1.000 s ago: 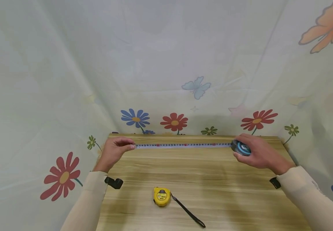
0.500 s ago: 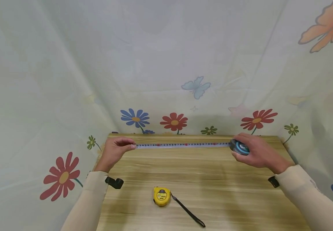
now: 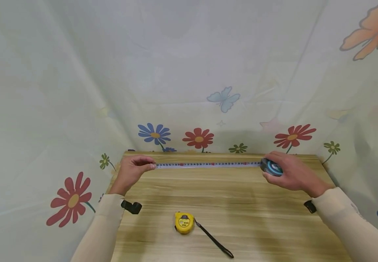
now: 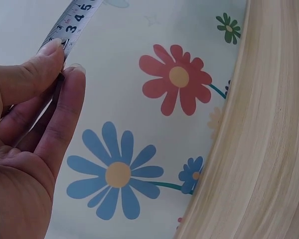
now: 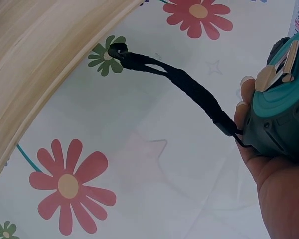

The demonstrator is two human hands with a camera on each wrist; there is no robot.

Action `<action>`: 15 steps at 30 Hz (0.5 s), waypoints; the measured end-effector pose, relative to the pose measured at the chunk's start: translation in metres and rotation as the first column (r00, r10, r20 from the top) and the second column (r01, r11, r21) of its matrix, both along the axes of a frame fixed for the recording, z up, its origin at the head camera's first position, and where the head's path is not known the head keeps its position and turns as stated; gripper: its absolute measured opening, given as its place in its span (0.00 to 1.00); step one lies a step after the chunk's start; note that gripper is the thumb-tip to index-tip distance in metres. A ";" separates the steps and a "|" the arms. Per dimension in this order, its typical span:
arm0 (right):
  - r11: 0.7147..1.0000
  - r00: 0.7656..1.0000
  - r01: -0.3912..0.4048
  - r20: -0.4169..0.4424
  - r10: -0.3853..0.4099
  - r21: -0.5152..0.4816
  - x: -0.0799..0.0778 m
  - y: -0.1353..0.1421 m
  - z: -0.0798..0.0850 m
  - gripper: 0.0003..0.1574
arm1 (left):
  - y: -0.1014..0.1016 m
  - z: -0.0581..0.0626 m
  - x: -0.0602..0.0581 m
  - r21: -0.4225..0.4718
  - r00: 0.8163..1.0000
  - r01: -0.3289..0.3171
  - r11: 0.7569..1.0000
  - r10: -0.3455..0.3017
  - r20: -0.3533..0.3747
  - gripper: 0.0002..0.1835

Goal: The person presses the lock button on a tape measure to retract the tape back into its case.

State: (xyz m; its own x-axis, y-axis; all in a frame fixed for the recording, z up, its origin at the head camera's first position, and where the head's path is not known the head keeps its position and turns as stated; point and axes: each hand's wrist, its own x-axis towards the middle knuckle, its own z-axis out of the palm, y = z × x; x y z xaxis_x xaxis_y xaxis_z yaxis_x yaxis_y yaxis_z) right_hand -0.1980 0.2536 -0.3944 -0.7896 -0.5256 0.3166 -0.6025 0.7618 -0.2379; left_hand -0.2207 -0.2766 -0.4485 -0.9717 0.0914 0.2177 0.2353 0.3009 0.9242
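A length of white tape measure blade [image 3: 202,165] stretches nearly level between the two hands, near the far edge of the wooden table. Its printed numbers face up, with red marks at intervals. My left hand [image 3: 130,173] pinches the blade's free end between thumb and finger; the left wrist view shows the low numbers beside the thumb [image 4: 45,59]. At the other end, my right hand [image 3: 295,173] grips the teal and dark grey tape measure [image 3: 272,167], fingers around its case. A black wrist strap [image 5: 199,97] hangs from that case in the right wrist view.
A yellow tape measure [image 3: 184,223] lies on the wooden tabletop [image 3: 162,193], nearer the person, with its black strap [image 3: 213,238] trailing to the right. Pale cloth [image 3: 189,72] printed with flowers and butterflies stands behind and beside the table.
The right hand has shifted slightly left with the teal tape measure, so the stretch of blade showing is a little shorter. The yellow tape measure stays in place.
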 end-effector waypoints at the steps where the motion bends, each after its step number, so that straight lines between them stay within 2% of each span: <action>1: 1.000 1.000 0.000 -0.001 0.000 0.001 0.000 0.000 0.000 0.23 | 0.000 0.000 0.000 -0.005 1.000 0.002 1.000 -0.002 0.002 0.12; 15: 1.000 1.000 0.006 0.008 -0.006 0.005 0.001 -0.002 0.000 0.23 | 0.002 0.000 0.000 -0.003 0.999 0.001 1.000 -0.001 0.033 0.12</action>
State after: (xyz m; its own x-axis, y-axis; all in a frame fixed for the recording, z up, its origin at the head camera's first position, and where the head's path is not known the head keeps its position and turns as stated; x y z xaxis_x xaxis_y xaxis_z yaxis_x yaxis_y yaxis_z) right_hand -0.1972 0.2512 -0.3941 -0.7951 -0.5229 0.3071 -0.5963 0.7664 -0.2388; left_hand -0.2210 -0.2751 -0.4482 -0.9783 0.0933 0.1851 0.2050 0.3032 0.9306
